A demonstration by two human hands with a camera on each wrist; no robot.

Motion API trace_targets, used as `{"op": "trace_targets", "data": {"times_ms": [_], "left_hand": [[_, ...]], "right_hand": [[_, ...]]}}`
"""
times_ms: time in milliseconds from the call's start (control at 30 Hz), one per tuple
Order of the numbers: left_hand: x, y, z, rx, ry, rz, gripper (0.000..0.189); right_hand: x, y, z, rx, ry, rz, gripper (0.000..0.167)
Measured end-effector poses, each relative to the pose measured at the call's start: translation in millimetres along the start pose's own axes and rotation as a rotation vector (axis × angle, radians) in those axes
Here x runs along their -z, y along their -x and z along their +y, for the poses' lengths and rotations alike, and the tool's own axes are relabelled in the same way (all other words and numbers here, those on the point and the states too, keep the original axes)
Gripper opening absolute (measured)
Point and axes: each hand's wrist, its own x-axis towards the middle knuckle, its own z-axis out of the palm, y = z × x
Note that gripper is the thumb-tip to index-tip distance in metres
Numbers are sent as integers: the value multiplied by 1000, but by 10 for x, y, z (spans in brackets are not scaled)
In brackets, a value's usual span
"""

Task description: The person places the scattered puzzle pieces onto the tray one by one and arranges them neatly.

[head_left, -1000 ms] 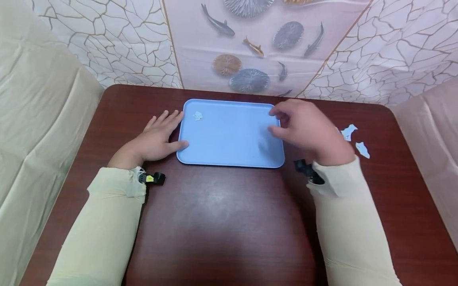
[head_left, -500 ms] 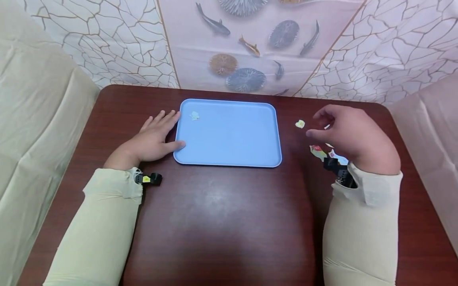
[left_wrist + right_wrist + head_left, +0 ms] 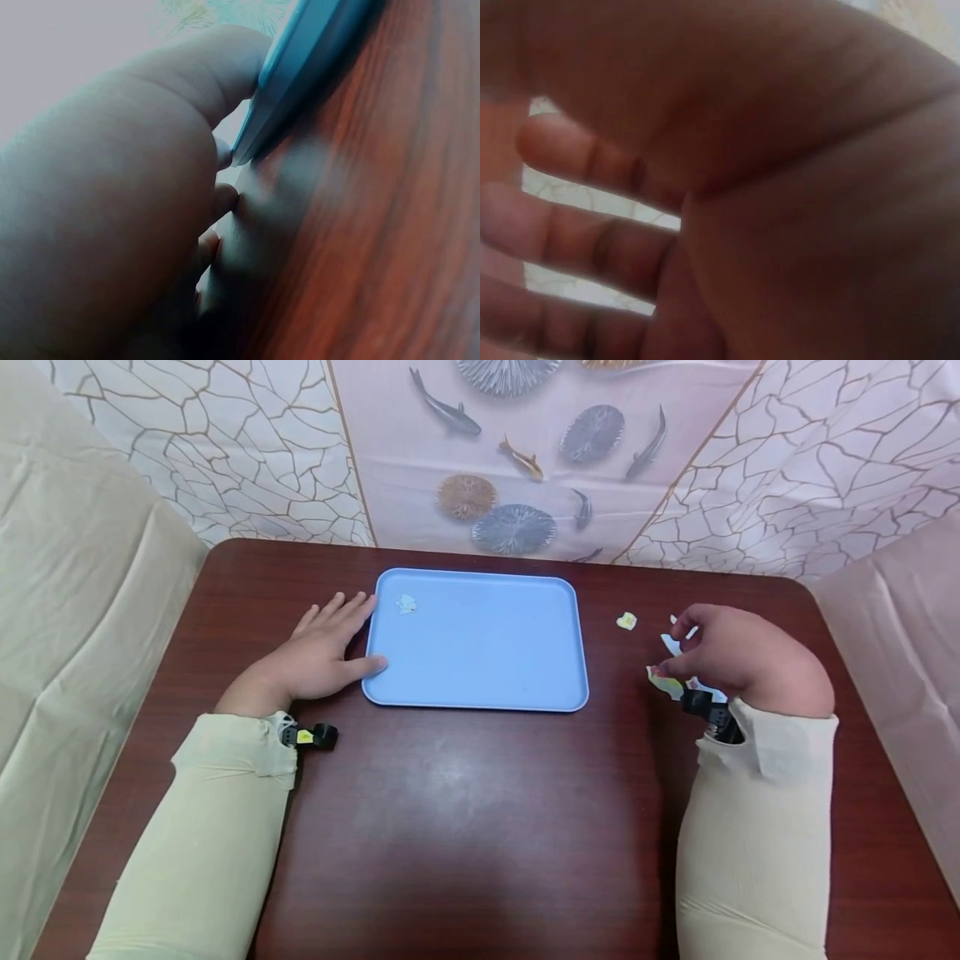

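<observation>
A light blue tray (image 3: 480, 647) lies on the dark wooden table. My left hand (image 3: 318, 652) rests at its left side with fingers spread, the thumb lying over the rim; the left wrist view shows the thumb (image 3: 217, 67) against the tray's edge. On the right, my right hand (image 3: 738, 652) is over several torn paper scraps, thumb and forefinger bent and apart. Its thumb tip is at a red, yellow and green scrap (image 3: 666, 687). A pale blue scrap (image 3: 671, 645) shows beside the fingers. More scraps are partly hidden under the hand.
One small pale scrap (image 3: 406, 603) lies in the tray's far left corner. A yellow and white scrap (image 3: 627, 621) lies between the tray and my right hand. Patterned cloth (image 3: 525, 460) rises behind the table's back edge.
My right hand has moved right from the tray's right edge to the paper scraps, then come down closer to them. The left hand has stayed at the tray.
</observation>
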Motion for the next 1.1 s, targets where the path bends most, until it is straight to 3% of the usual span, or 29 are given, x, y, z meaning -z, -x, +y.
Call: {"op": "trace_targets", "data": {"times_ms": [400,633,900,1100], "left_hand": [[2,10,2,2,5,5,100],[5,12,0,-2,9,7,100],[4,14,8,-8,8,4,101],[-1,8,5,-3,4,4,101]], "right_hand": [[-144,-182,129,8,71,-37,38],[-213,-269,112,-24,53,-100,26],[-266,-339,115,-52,34,-174,29],[-278,-343,129,-46,21,-182,25]]}}
